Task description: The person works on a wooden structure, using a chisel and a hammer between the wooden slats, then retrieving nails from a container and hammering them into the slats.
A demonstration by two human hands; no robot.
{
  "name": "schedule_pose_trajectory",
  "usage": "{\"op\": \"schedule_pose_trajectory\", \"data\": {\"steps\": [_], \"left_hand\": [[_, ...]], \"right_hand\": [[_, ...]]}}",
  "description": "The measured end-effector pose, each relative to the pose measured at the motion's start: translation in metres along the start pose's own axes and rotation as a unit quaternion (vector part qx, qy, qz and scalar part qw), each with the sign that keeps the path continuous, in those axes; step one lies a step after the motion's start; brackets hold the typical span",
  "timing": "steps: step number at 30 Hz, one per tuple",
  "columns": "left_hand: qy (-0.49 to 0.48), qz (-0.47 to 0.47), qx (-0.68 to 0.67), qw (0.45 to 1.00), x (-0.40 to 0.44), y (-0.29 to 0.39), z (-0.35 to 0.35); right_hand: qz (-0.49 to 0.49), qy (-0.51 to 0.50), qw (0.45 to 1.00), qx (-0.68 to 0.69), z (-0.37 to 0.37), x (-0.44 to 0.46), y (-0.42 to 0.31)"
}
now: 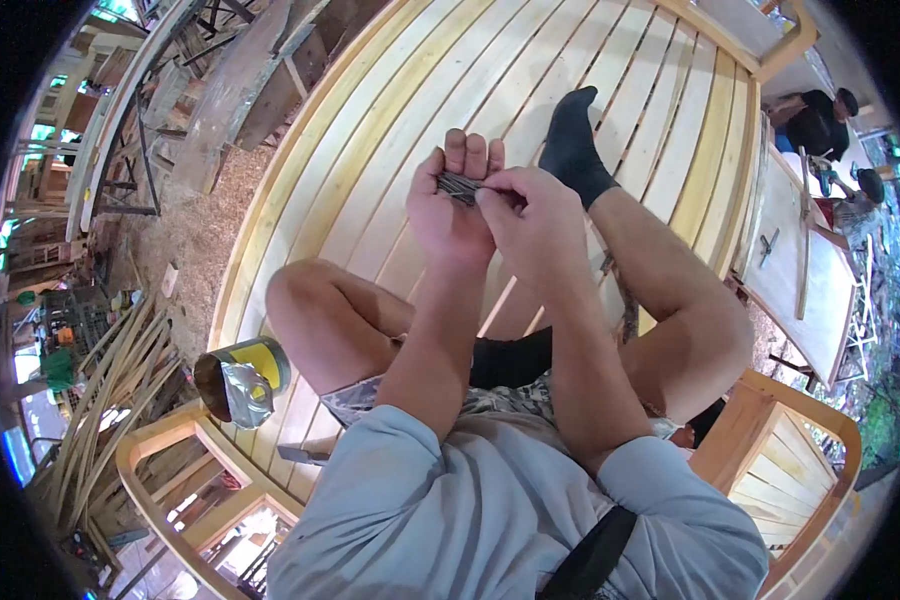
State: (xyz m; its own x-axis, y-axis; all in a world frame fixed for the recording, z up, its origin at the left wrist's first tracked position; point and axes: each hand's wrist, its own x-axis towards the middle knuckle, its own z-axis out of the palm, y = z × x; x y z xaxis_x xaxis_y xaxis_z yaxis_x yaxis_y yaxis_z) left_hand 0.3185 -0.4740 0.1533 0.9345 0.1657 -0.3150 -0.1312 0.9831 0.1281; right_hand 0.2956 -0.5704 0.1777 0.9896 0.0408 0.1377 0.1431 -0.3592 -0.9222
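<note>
My left hand is turned palm up and cupped, with a small bunch of thin dark nails lying across the palm and finger bases. My right hand reaches in from the right, thumb and forefinger pinched at the right end of the bunch. Its fingertips partly cover the nails there, so how many it pinches is hidden. Both hands are above a slatted pale wooden bed-like surface, on which I sit with bent legs.
A tin can with a yellow label and silver wrapping stands by my left knee. Near it lies a flat metal tool end. Wooden frame ends rise at both sides. Wood strips lie left; people work at a table right.
</note>
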Motion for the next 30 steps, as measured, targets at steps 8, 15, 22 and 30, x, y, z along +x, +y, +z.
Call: {"op": "schedule_pose_trajectory", "data": {"steps": [8,15,22,30], "left_hand": [[0.019,-0.003,0.024,1.000,0.009,0.054,-0.022],[0.008,-0.018,-0.015,1.000,0.021,0.100,-0.040],[0.210,0.106,0.287,0.929,0.035,0.125,-0.088],[0.060,0.083,0.661,0.743,0.011,0.159,-0.108]], "right_hand": [[0.009,-0.032,0.999,-0.015,0.057,-0.006,-0.012],[-0.001,-0.070,0.996,-0.047,0.104,0.003,-0.014],[0.089,-0.075,0.993,-0.002,0.122,0.003,-0.017],[0.123,-0.138,0.982,-0.049,0.111,0.010,0.005]]}}
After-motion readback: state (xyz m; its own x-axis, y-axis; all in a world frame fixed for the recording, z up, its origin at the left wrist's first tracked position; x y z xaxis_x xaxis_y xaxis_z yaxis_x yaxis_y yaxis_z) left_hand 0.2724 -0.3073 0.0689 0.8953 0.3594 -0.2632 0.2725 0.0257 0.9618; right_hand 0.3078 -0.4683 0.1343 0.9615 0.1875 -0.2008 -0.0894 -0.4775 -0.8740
